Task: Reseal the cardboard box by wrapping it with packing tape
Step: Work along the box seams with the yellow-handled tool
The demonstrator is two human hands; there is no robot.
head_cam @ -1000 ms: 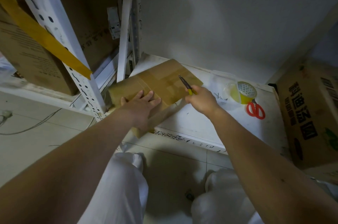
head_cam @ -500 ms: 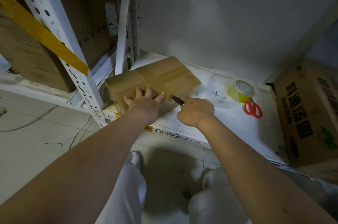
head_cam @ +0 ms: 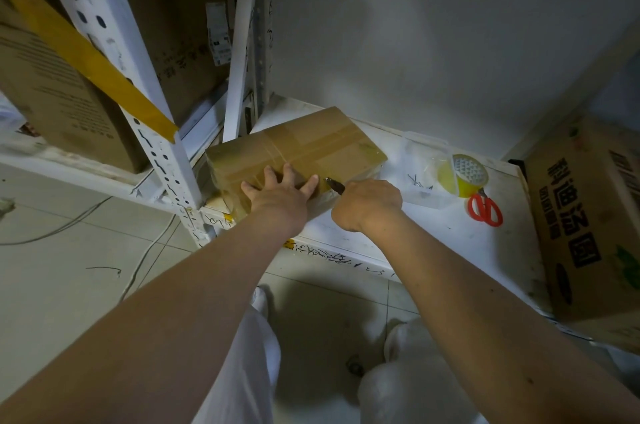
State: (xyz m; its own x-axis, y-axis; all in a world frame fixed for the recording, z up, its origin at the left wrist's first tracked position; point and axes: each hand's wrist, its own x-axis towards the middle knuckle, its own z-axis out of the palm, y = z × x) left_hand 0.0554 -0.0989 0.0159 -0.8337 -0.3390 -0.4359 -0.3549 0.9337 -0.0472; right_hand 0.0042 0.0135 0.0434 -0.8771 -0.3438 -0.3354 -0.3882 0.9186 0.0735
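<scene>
- White shelf [head_cam: 433, 233] carries cardboard box [head_cam: 311, 146], far left.
- Left hand [head_cam: 277, 195] lies flat on box, fingers spread.
- Right hand [head_cam: 367, 203] grips knife [head_cam: 335, 185] at near edge.
- Best: steady pressure, blade shallow, clear of fingers.
- Tape roll [head_cam: 462, 177] sits right.

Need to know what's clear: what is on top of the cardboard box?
Crossed tape strips and the left hand, fingers spread flat, rest on the cardboard box. Anything beneath the palm is hidden.

The knife [head_cam: 335, 185] handle is hidden inside the right hand [head_cam: 367, 203]; the printed carton [head_cam: 588, 226] is cut off at the right edge.
</scene>
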